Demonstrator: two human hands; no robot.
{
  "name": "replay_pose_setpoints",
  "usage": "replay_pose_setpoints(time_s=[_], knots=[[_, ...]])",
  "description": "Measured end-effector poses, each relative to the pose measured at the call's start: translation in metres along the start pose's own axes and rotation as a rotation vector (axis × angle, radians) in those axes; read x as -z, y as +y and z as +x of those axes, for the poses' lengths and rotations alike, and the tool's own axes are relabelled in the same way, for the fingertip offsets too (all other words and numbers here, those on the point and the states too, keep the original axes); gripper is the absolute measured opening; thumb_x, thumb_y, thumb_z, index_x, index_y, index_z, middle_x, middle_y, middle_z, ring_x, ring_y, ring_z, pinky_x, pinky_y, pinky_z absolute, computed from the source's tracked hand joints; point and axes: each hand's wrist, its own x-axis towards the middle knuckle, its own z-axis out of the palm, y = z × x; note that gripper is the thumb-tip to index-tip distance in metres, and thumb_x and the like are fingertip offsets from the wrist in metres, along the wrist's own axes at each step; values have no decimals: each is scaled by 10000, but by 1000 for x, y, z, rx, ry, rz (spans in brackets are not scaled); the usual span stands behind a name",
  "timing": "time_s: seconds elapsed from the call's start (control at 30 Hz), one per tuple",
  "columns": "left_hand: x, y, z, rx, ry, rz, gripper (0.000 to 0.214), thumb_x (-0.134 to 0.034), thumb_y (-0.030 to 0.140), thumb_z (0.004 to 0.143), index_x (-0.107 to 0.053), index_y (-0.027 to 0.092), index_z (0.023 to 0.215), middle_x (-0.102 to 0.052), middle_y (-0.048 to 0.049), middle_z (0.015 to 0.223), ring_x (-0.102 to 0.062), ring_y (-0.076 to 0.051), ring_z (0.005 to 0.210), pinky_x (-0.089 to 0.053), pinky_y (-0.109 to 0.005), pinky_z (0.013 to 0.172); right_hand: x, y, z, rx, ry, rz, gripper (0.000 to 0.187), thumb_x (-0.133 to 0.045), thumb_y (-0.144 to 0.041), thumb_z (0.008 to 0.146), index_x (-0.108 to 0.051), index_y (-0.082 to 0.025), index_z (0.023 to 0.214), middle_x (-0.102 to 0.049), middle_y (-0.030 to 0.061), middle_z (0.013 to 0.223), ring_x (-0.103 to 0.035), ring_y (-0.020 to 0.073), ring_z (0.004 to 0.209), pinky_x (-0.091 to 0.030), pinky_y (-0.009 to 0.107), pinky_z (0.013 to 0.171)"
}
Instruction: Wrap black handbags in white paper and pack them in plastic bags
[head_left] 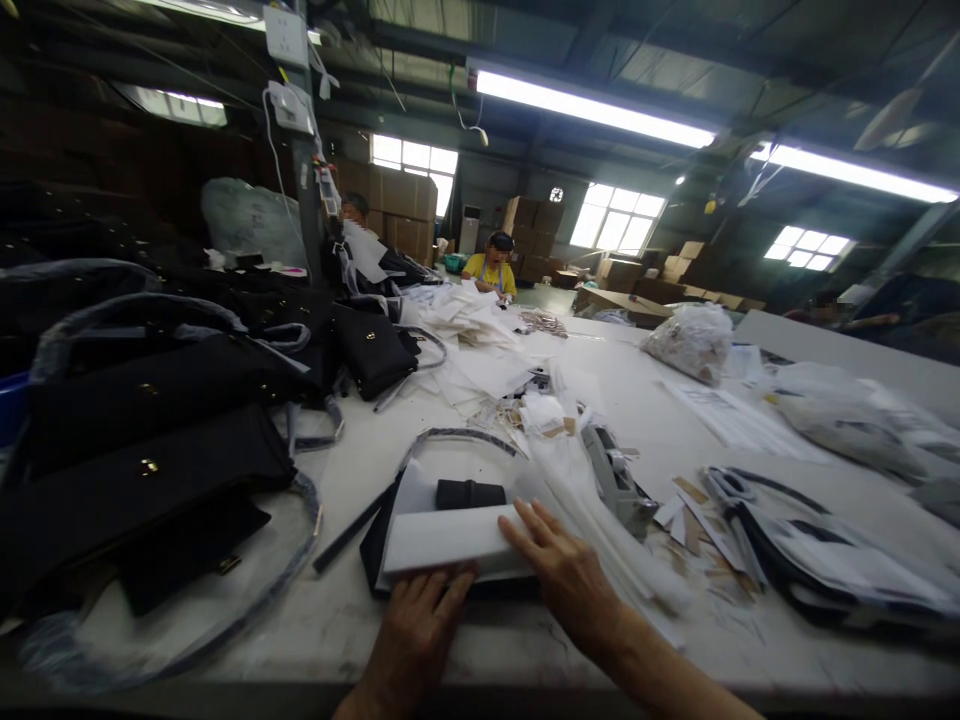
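Observation:
On the table in front of me lies a black handbag (375, 545), with a folded white foam sheet (442, 540) across it. My right hand (562, 570) rests on the right end of the foam, fingers stretched out and a little apart. At the near edge, my left hand (420, 620) has its fingers bent against the foam, the tips partly hidden beneath it. Just behind the foam sits a small black wrapped piece (470, 494). The bag's wrapped handle (469, 434) arches away from me.
Black handbags (202, 480) are piled at left. White sheets (480, 340) heap up farther back. A grey tape dispenser (619, 480), paper scraps (694, 530) and another bag (832, 560) lie at right. A person in yellow (491, 268) sits beyond the table.

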Motion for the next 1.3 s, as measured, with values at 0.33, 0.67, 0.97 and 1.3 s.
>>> replay_pose_setpoints(time_s=[0.33,0.67,0.97,1.3], knots=[[43,0,21,-122,170,-289,322,-446,33,915,-627,184,1135,-724,-51,973,-663,-153,1004,-502,-298,932,-22,-11,-18,52,-10,-22,518,-541,17,844,-580,-224,1301,-657,68,1266,-604,321,1165,-558,416,932],[-4,-2,49,-94,-86,185,355,-400,205,976,-570,45,1243,-683,-176,1205,-669,-261,1086,-534,-430,923,-23,-6,-17,50,-8,64,443,-518,-35,894,-589,-232,1284,-660,60,1256,-588,267,1183,-519,391,980],[-23,-3,23,-21,-98,180,405,-376,248,995,-537,80,1327,-646,-159,1286,-613,-252,1191,-474,-447,1019,-19,-39,2,11,-143,207,613,-595,-317,892,-433,-113,1447,-498,137,1457,-447,294,1345,-332,469,1148],[-17,-10,10,-164,61,73,390,-373,164,967,-548,118,1313,-653,-115,1279,-543,-213,1270,-333,-449,1149,-68,-58,-6,-72,168,94,360,-513,-203,961,-553,-158,1316,-645,96,1290,-561,252,1209,-290,454,1118]])
